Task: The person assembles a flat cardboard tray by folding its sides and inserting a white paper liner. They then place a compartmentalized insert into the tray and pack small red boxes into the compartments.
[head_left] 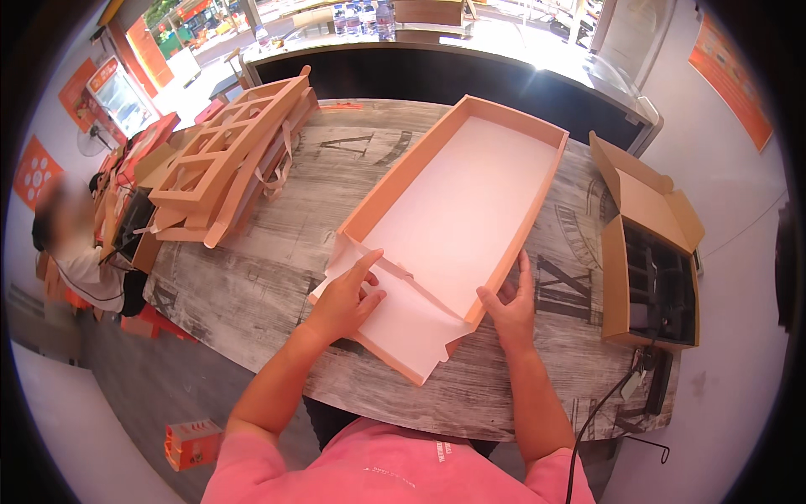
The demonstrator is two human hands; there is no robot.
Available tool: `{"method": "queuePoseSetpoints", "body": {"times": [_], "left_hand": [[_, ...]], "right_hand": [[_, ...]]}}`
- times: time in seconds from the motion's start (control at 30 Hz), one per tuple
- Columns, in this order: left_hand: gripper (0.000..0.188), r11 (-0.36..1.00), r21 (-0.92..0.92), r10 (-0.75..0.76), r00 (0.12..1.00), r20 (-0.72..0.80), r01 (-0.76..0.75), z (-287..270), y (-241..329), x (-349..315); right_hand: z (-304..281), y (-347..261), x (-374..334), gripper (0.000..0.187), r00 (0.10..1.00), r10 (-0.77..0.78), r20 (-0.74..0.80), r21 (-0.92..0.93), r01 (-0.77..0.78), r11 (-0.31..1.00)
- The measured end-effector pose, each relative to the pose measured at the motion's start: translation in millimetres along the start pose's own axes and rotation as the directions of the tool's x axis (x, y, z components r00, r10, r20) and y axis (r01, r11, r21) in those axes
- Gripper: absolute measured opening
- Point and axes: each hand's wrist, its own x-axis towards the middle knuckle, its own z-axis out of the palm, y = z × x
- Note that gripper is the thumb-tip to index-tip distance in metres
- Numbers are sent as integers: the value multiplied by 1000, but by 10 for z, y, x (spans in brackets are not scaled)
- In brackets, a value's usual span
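Note:
A long, shallow cardboard box tray (457, 189) with a white inside lies lengthwise before me. Its far and side walls stand up, while the near end flap (407, 328) lies folded out toward me. Over the left side of that flap is my left hand (346, 296), index finger stretched to the near left corner and thumb apart; nothing shows between them. At the near right corner my right hand (510, 307) grips the side wall, thumb at its top edge and fingers on the outside.
Cardboard frames with cut-out openings (231, 160) are stacked on the table's left. An open brown box (617, 277) with dark contents stands right, with a black cable (592, 420) near it. A glass counter lies beyond. A person (80, 252) sits far left; an orange box (193, 443) is on the floor.

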Motion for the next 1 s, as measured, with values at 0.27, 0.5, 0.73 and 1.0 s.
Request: {"method": "queuePoseSetpoints", "body": {"times": [0.27, 0.5, 0.73, 1.0], "left_hand": [[26, 902, -421, -149, 983, -102, 93, 231, -14, 180], [15, 726, -684, -131, 965, -227, -63, 333, -324, 229], [14, 676, -719, -62, 960, -274, -161, 336, -368, 227], [9, 690, -704, -46, 960, -275, -169, 371, -396, 202]], "right_hand": [[-27, 145, -25, 134, 979, -195, 58, -343, 203, 917], [46, 37, -76, 137, 985, -150, 85, -448, 172, 877], [54, 35, -100, 135, 975, -191, 110, -513, 221, 829], [96, 8, -158, 130, 957, -253, 145, -579, 289, 763]]}}
